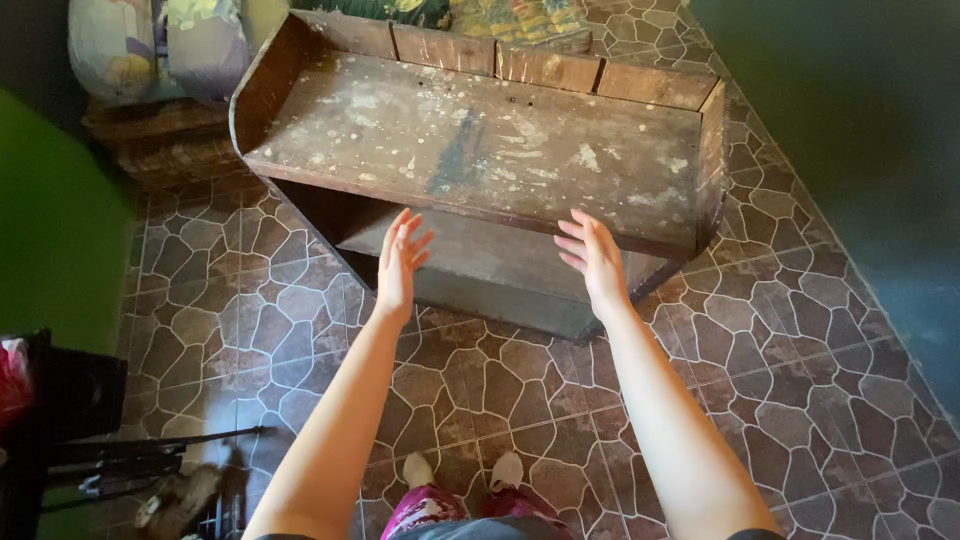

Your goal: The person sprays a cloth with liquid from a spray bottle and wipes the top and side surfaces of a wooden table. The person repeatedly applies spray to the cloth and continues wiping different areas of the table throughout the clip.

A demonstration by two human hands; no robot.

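A worn wooden shelf unit with a paint-speckled top, raised back and side boards and a lower shelf stands on the tiled floor in front of me. My left hand is stretched out toward its front edge, fingers apart, holding nothing. My right hand reaches out the same way near the front edge, fingers spread and empty. Both hands hover just short of the top board, over the lower shelf opening.
Brown stone-pattern floor tiles lie all around. Patterned cushions rest on a low wooden stand at the back left. A dark chair frame is at the lower left; a green wall on the left, a dark wall on the right.
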